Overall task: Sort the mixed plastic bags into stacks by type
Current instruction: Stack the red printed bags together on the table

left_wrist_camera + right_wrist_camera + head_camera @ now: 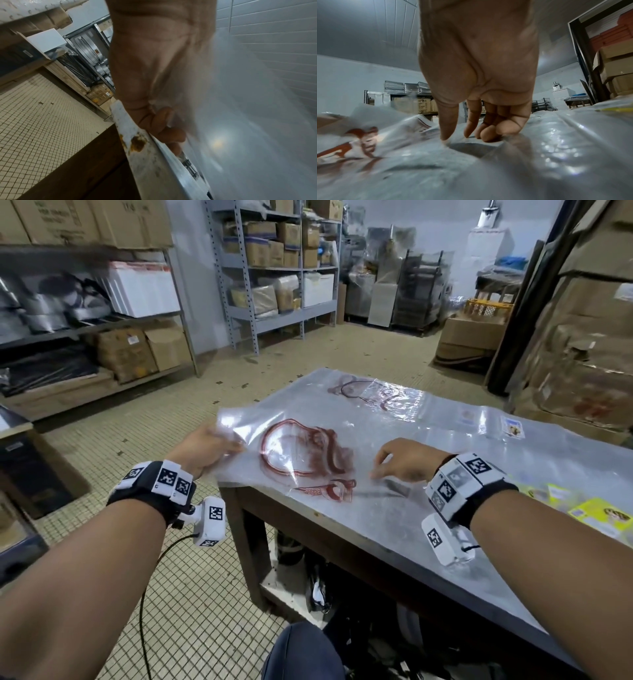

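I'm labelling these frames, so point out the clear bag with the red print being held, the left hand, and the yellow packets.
Red-printed clear bag (301, 453), head view, on its red print.
Left hand (202, 446), head view, back of the hand gripping the bag's edge.
Yellow packets (596, 513), head view, yellow face at the table's right edge.

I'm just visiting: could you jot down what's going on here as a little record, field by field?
place: storeroom with shelves of cardboard boxes
work surface: metal-topped table
left hand: grips the edge of a clear bag with a red print
right hand: fingers curled down, tips touching plastic on the table
farther along the table: another red-print bag
near right edge: yellow-labelled bags
sorting: not finished
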